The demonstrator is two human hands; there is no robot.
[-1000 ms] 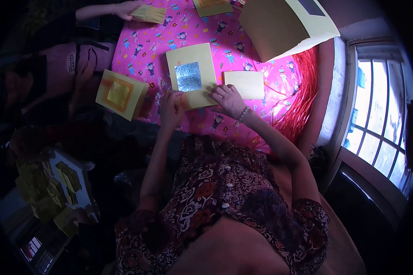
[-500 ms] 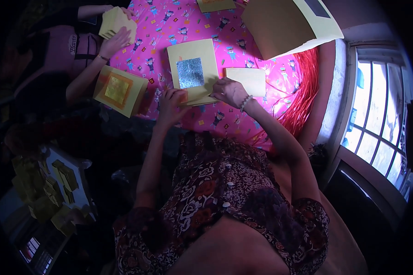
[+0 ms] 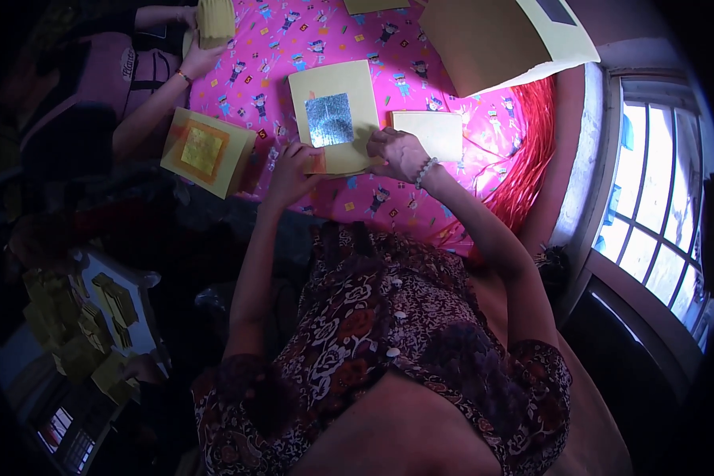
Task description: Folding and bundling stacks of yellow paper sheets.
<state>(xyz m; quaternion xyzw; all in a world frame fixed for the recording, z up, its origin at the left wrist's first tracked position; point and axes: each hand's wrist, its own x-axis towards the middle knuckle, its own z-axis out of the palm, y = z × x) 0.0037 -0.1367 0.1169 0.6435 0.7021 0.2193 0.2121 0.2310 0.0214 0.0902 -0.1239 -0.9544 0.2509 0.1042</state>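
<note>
A stack of pale yellow paper sheets [image 3: 357, 83] lies in front of me on the pink patterned table cover, its top sheet bearing a shiny silver foil square [image 3: 329, 119]. At its near left corner, my left hand [image 3: 293, 173] is closed on the edge, thumb below and fingers on top. My right hand [image 3: 401, 153], with a beaded bracelet at the wrist, is closed at the near right corner, its fingers bent; the fingertips are partly hidden. Just right of that hand sits a smaller block of plain pale paper [image 3: 432, 133].
To the left rests another paper stack [image 3: 174, 133] with a gold foil square [image 3: 202, 151]. Beyond it, a co-worker's hands [image 3: 200, 59] hold a paper bundle [image 3: 216, 24]. A large open carton [image 3: 492, 47] stands far right, beside red plastic strands [image 3: 531, 143]. Another paper piece [image 3: 377, 5] lies at the far edge.
The sheets' near edge, earlier slightly fanned, now sits more even. My right hand has shifted slightly along the corner. The co-worker's paper bundle has turned more upright.
</note>
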